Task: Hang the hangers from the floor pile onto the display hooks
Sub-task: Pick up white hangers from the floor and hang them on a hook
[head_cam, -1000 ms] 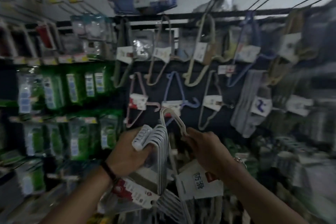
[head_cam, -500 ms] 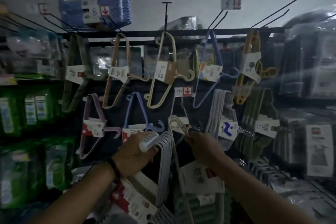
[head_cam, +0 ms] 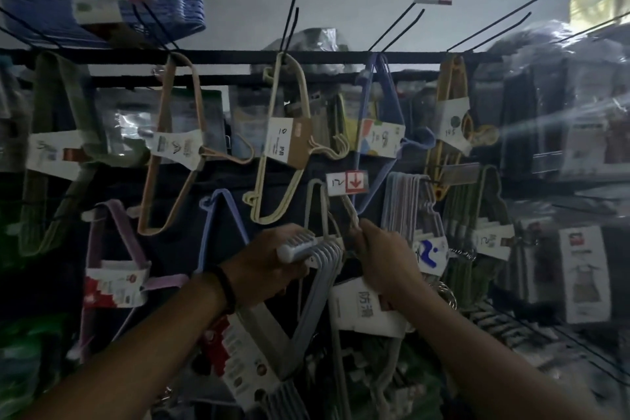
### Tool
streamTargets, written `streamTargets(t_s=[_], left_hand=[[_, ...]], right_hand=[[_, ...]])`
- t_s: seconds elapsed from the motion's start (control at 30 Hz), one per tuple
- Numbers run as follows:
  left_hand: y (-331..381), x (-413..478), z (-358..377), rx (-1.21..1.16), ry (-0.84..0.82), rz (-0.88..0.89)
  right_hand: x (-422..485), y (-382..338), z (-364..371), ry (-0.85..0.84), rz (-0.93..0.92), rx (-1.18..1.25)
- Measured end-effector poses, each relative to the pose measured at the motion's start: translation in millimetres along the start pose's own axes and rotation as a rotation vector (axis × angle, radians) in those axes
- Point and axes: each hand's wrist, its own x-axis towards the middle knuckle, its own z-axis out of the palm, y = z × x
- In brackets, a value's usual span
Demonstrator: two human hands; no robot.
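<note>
Grey-white hangers (head_cam: 324,251) sit bundled in the left hand (head_cam: 269,266), grip curled round them; the right hand (head_cam: 383,259) pinches one hanger's top just under the price tag (head_cam: 347,182) marked 12. Hanging seems underway: next, thread it on behind that tag.

Bundled grey-white hangers (head_cam: 324,251), seemingly near display hook (head_cam: 351,204)
</note>
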Motion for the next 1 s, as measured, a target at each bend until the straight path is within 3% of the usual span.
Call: streamTargets(t_s=[0.1,0.23,0.43,0.63,0.77,1.0], left_hand=[[-0.2,10.7,2.5,-0.06,0.001,0.067],[5.7,23.7,5.0,-0.189,-0.053,0.033],[-20.9,46.1,6.5,-0.269,0.004,-0.073],[-51.6,61.5,3.7,-0.291,0.048,-0.239],[-60.9,64.5,-0.2,-0.208,0.078,-0.315],[-51.4,62.8,-5.5,-0.192,0.22,-0.445]], right_hand=[[1.8,5.7,11.3,0.091,-0.044,-0.008],[5.2,14.4,23.3,0.169,-0.042,-0.023],[28.3,25.7,44.4,0.125,0.0,0.003],[57.0,39.5,81.7,0.017,0.02,0.067],[92.7,35.8,100.4,-0.16,0.07,0.009],[134.3,37.6,114.4,-0.31,0.049,-0.218]])
